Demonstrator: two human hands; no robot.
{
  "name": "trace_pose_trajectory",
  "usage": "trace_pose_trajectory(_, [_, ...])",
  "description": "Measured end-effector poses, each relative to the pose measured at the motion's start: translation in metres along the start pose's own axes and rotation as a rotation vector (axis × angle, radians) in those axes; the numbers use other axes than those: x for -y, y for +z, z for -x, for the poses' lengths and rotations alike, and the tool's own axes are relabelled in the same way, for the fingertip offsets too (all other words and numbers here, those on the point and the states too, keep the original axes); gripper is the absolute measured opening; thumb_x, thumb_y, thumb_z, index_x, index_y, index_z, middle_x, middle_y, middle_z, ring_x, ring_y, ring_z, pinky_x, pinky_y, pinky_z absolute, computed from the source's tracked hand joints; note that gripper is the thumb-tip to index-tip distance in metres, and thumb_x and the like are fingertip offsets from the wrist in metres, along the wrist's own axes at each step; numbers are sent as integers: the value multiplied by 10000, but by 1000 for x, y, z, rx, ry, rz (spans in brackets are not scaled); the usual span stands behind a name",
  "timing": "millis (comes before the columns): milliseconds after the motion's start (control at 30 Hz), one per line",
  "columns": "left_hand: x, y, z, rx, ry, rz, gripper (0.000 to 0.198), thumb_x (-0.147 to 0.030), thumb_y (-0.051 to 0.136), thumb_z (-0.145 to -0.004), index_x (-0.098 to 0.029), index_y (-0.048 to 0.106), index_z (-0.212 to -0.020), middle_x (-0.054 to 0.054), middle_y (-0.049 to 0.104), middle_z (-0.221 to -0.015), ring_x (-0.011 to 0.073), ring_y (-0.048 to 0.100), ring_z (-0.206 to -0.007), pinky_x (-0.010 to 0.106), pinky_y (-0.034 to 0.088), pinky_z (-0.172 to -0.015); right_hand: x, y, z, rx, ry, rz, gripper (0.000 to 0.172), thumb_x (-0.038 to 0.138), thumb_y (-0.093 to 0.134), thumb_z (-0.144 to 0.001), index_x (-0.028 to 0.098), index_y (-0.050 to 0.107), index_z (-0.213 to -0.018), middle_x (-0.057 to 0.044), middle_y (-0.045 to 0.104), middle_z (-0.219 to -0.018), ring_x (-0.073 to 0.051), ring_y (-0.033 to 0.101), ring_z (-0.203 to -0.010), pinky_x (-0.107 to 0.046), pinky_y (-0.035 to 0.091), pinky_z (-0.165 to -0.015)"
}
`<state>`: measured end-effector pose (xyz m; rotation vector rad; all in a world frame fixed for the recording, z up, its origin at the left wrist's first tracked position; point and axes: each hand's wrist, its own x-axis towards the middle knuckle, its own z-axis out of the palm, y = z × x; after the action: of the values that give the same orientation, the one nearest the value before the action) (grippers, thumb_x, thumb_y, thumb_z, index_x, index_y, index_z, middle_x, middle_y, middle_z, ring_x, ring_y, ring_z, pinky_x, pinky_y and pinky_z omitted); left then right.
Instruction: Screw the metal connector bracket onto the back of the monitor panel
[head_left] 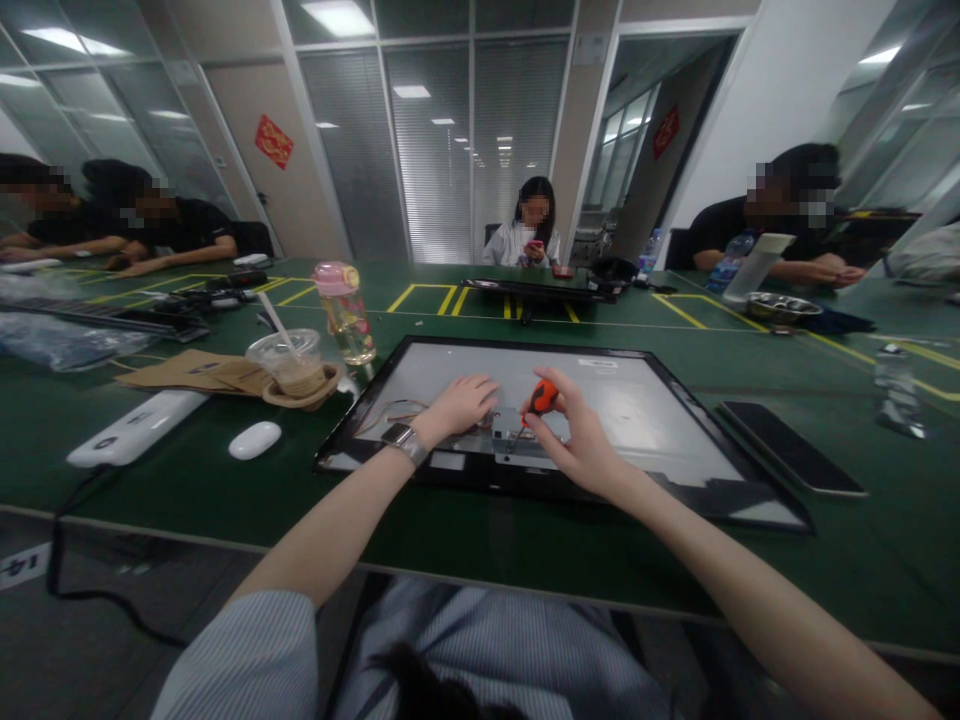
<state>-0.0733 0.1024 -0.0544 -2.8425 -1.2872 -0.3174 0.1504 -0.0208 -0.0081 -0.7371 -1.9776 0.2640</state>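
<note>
Here, bottle (346, 325), cup (294, 365), mouse (255, 440) left of panel (637, 425)

Screwdriver (544, 397) tip too small to tell; left hand (461, 405) covers panel (637, 400) part; right forearm (750, 560) cropped.

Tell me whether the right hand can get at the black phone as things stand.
Probably yes: the black phone lies uncovered beside the flat panel, nothing tall between. But the right hand holds a screwdriver, so likely needs freeing first.
</note>
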Motion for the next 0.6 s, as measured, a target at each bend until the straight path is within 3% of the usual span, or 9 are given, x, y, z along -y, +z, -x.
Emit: trace_pose_trajectory(600, [-2, -3, 0, 10, -21, 14, 485, -350, 361, -1110, -157, 530, -1522, 172, 521, -1615, 303, 472, -1525, 516, 377, -1254, 2, -2, -1, 26, 27, 11, 574, 235, 567, -1033, 269, 366, -1570, -76, 704, -1033, -230, 725, -886, -410, 621, -847])
